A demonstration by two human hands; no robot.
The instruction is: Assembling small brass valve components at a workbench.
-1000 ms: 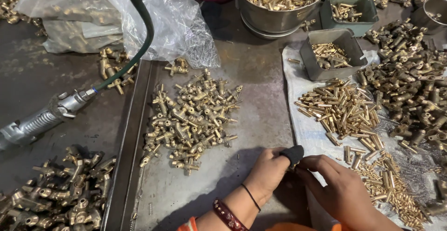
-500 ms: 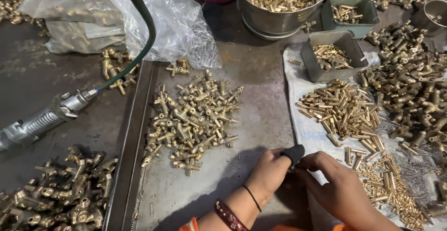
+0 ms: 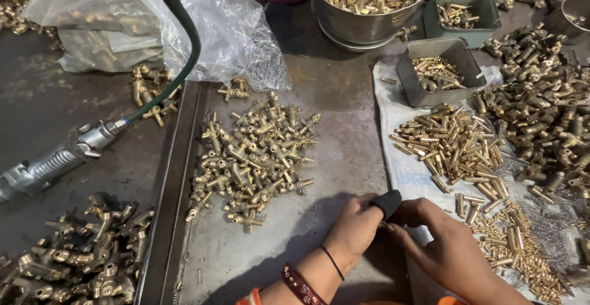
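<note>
My left hand [image 3: 356,228] and my right hand [image 3: 445,249] meet at the bottom middle of the head view, fingers pinched together around something small that is mostly hidden. A black cap [image 3: 387,203] covers one left fingertip. Just left of the hands lies a pile of brass tee fittings [image 3: 252,157] on a metal tray [image 3: 344,133]. To the right, brass pins [image 3: 455,145] and smaller brass bits [image 3: 522,249] lie on a white cloth [image 3: 399,163].
A pneumatic tool [image 3: 55,160] with a green hose [image 3: 184,53] lies at left. Behind are a clear plastic bag [image 3: 209,22], a steel bowl [image 3: 369,28] of brass parts and two small metal boxes [image 3: 439,71]. More fittings [image 3: 553,114] heap at right and lower left [image 3: 80,256].
Both hands stay pinched together at the same spot; the fingers shifted only slightly. Nothing else moved.
</note>
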